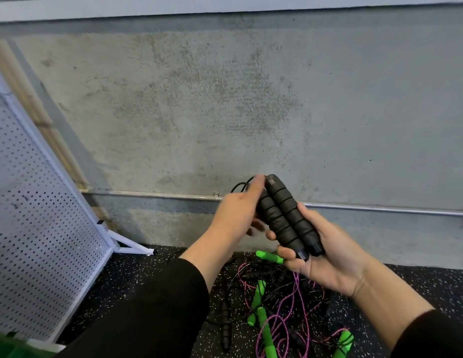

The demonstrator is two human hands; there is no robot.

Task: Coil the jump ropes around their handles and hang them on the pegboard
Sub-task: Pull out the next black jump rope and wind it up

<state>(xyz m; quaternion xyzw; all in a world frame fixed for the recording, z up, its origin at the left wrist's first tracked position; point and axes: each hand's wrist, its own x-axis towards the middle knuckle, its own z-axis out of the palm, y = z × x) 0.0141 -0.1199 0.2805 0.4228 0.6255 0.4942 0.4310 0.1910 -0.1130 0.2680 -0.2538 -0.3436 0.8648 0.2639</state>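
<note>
Two black foam handles (287, 218) lie side by side in the right hand's grip (326, 254). Below that grip, at least five green handles (261, 321) show in a floor tangle of ropes; the ropes cannot be counted. One white pegboard (36, 228) stands left of the grip.

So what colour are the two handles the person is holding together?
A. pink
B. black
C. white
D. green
B: the two black handles lie side by side in the right hand, with the left hand at their top end; the green handles lie in the pile of ropes on the floor.
</note>
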